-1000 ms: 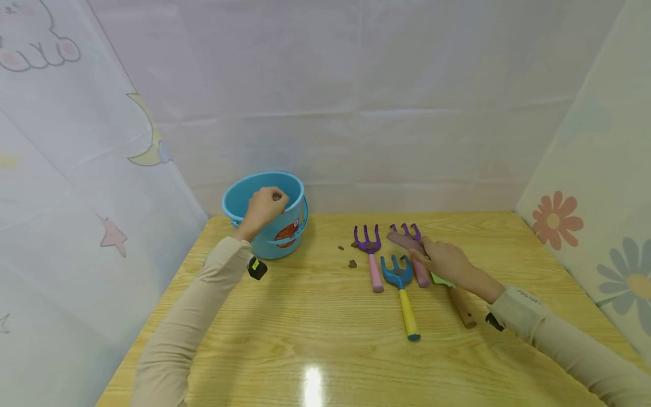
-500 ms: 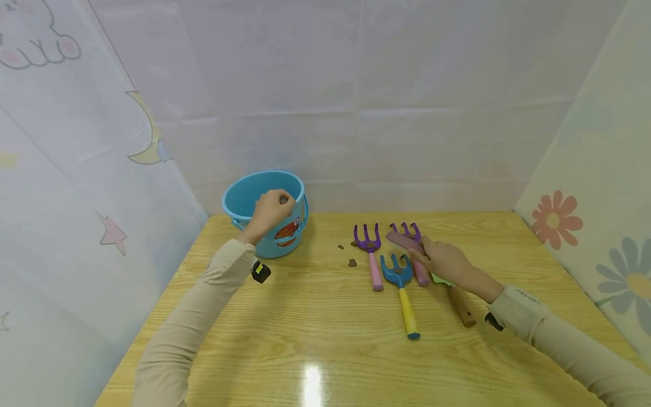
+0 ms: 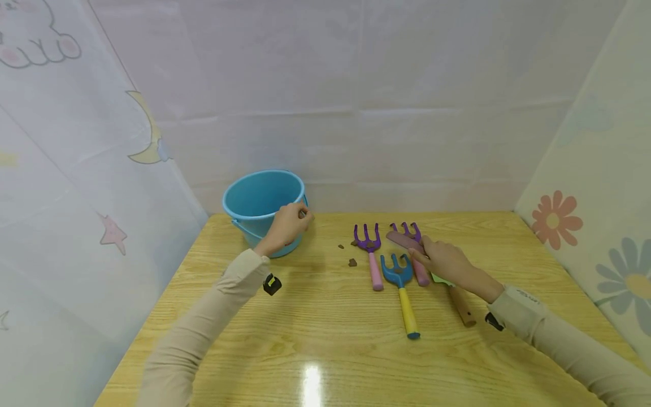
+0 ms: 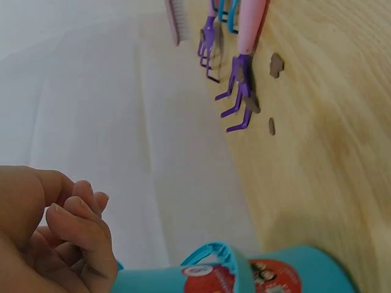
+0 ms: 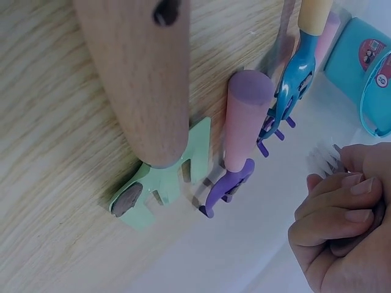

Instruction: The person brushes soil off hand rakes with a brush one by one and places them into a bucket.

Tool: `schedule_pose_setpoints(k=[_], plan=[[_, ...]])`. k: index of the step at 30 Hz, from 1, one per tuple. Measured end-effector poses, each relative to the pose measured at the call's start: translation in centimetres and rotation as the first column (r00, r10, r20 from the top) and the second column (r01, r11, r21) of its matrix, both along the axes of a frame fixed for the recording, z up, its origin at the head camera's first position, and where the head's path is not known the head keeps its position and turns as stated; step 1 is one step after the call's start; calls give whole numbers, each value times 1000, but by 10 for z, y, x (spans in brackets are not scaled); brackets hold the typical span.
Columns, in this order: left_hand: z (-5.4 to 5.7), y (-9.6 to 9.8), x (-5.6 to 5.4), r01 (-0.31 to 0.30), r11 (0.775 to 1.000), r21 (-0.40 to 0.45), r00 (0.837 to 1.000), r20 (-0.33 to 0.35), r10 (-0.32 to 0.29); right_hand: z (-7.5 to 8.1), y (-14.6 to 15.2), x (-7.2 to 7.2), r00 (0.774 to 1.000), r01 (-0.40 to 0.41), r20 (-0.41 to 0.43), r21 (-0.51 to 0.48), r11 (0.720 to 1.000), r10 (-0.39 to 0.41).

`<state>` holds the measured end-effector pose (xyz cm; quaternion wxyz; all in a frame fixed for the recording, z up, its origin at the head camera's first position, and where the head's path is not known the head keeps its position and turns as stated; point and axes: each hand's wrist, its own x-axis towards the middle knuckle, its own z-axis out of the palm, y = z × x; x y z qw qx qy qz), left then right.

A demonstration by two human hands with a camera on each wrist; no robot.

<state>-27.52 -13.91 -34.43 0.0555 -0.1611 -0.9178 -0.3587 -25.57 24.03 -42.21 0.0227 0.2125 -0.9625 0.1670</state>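
My left hand (image 3: 289, 227) is in front of the right side of the blue bucket (image 3: 264, 193), its fingers loosely curled. The left wrist view shows the same hand (image 4: 67, 235) with no object visible among the fingers. My right hand (image 3: 448, 263) grips a mauve brush (image 3: 400, 241) by one end, its pale bristles (image 5: 324, 160) showing past the thumb. Beneath it lie a pink-handled purple hand rake (image 3: 421, 273) and a green hand rake (image 5: 162, 183) with a wooden handle, partly hidden by the hand.
Left of these lie another pink-handled purple hand rake (image 3: 375, 271) and a blue hand rake (image 3: 408, 311) with a yellow handle. Brown crumbs cling to the rakes. A brown lump (image 3: 353, 263) and a smaller bit (image 3: 341, 246) lie on the wooden table (image 3: 285, 333).
My left hand has moved right and down, from over the bucket's opening to the front of its right side. The right hand and brush stay almost still.
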Motion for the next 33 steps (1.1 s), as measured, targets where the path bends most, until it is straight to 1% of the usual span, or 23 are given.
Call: schedule_pose_setpoints(k=[3,7,10,13,18,21,23,31,33], plan=[[-9,6,0,17,1000,-9,1000,9,-17,1,0,1,1000,-5,-4,1,1000,5],[-21,13,1,9,1000,-22,999,36,-8,1,0,0,1000,-14,-14,1,1000,14],[-28,17,1,6,1000,-16,998,56,-5,1,1,-1,1000,-18,-20,-3,1000,18],[-34,21,1,16,1000,-4,998,69,-16,0,1,-1,1000,-21,-16,-4,1000,21],[-42,28,3,29,999,26,994,107,-32,1,1,-1,1000,-22,1,-10,1000,22],[-46,32,4,36,998,58,990,133,-43,1,0,0,1000,-16,-5,-10,1000,16],[-49,35,4,36,997,63,989,138,-45,1,-1,0,1000,-14,-12,-6,1000,14],[-65,47,0,34,999,22,990,136,-37,1,-3,1,1000,-8,-10,0,1000,8],[-68,49,0,36,999,36,987,153,-41,1,-3,1,1000,-5,-12,0,1000,5]])
